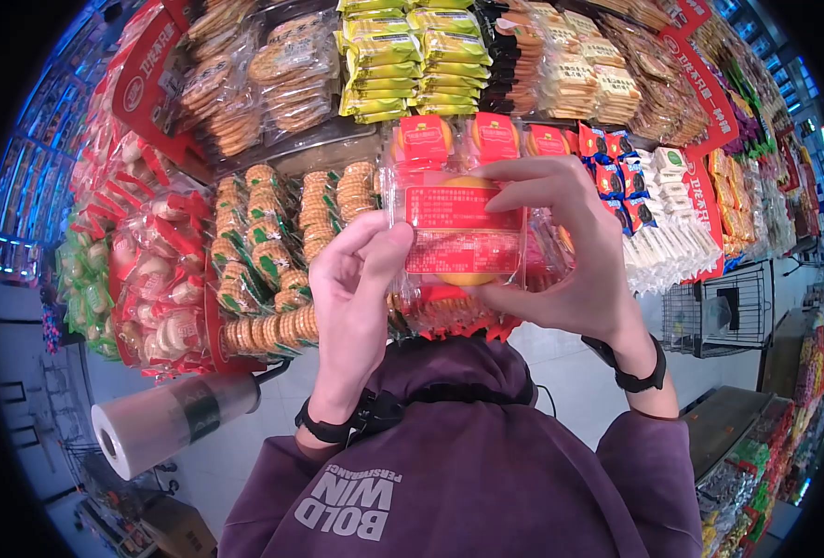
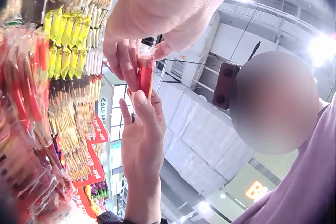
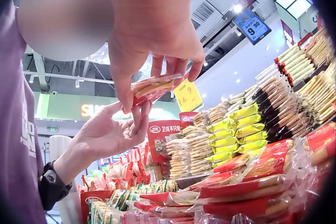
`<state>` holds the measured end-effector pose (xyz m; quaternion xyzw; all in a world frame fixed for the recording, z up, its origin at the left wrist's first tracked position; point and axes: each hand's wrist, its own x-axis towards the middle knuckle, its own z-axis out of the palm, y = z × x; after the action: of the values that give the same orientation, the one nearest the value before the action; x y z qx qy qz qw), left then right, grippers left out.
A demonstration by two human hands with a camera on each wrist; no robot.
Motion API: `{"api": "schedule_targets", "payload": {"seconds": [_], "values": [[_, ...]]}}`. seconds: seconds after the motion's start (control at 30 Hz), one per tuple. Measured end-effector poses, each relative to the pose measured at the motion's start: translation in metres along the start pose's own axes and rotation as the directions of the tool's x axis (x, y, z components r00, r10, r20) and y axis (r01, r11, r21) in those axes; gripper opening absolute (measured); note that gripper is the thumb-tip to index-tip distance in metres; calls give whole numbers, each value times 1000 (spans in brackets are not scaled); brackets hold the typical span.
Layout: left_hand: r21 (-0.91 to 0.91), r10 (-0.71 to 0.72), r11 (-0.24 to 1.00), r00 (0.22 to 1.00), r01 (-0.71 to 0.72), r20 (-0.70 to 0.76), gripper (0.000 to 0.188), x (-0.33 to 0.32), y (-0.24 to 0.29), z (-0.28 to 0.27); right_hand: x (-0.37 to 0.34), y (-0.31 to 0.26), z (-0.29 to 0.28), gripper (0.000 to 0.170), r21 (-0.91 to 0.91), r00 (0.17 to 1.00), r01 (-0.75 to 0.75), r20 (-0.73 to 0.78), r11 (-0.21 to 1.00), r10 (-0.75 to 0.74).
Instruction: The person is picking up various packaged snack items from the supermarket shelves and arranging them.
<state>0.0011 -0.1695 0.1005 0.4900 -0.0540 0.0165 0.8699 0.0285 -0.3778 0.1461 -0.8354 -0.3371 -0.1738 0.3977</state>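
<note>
A clear snack packet [image 1: 460,249] with a red label of fine white print faces the head camera, and a round golden baked piece shows through it. My left hand [image 1: 354,298] pinches its left edge, thumb in front. From the other side my right hand [image 1: 575,256] grips it, fingers near the top and thumb along the bottom. The packet [image 2: 146,77] appears edge-on in the left wrist view, between both hands. In the right wrist view the packet [image 3: 156,88] is tilted under the right hand's fingers, above stacked red-label packets [image 3: 252,182].
Beyond the hands, a display holds yellow packets [image 1: 416,60], stacked biscuits [image 1: 295,70] and green-marked round crackers [image 1: 263,223]. Red-wrapped snacks [image 1: 165,307] fill the left side. A plastic bag roll [image 1: 170,423] juts out at lower left. A wire cart [image 1: 723,312] stands at right.
</note>
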Motion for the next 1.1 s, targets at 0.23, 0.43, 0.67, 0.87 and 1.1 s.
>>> {"api": "schedule_targets", "payload": {"seconds": [0.23, 0.43, 0.67, 0.87, 1.1], "values": [[79, -9, 997, 999, 5, 43, 25, -1, 1, 11, -7, 2, -7, 57, -22, 1000, -23, 17, 999, 24], [493, 292, 824, 955, -281, 57, 26, 0, -17, 19, -17, -8, 7, 52, -381, 994, 99, -13, 919, -113], [616, 353, 665, 904, -423, 239, 33, -3, -15, 25, -28, -3, 12, 48, -276, 984, 65, -142, 959, -108], [22, -114, 993, 987, 112, 116, 56, 8, -14, 20, -33, 14, 12, 71, 334, 983, -8, -172, 943, 70], [-48, -288, 953, 946, 298, 149, 41, 7, -11, 16, -39, 18, 27, 83, 581, 979, -122, -63, 805, 195]]}}
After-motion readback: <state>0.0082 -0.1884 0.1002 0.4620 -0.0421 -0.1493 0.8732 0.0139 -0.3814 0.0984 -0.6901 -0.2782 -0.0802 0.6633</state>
